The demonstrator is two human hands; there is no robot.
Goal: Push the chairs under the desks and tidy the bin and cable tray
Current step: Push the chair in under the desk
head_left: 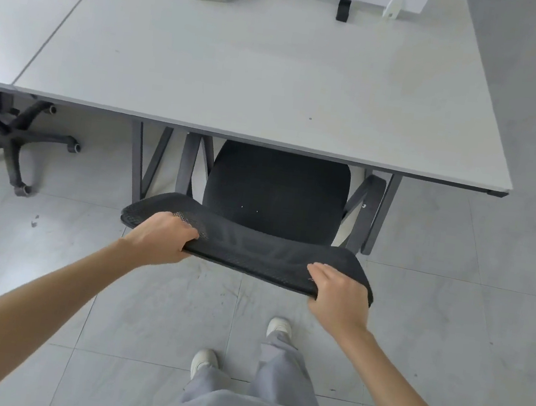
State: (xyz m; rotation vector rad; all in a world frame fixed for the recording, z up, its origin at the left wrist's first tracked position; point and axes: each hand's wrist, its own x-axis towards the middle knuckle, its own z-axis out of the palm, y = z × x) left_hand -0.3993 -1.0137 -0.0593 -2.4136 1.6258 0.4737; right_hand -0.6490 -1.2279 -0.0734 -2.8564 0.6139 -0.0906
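1. Progress: the black chair (275, 197) sits with the front of its seat under the near edge of the white desk (242, 74); the mesh backrest (254, 248) is clear of the desk edge, so I judge this chair close to home but not fully in; the armrest (365, 208) on the right lies just beside the desk leg (383, 213), possible snag.
2. A 2nd chair (4, 136) shows at the left under the neighbouring desk (31, 5); its wheeled base is partly out on the floor; I cannot tell whether it counts as pushed in.
3. Left to do, as judged: finish this chair, check the other; no bin and no cable tray that I can identify are in view, so neither is seen tidied.
4. Left hand (163, 237): arm extended forward, fingers curled over the top edge of the backrest near its left end; gripping it.
5. Right hand (338, 294): arm extended, fingers lying over the top edge near the right end, thumb below; holding the backrest.
6. Both arms reach out ahead of the body; feet stand behind the chair.
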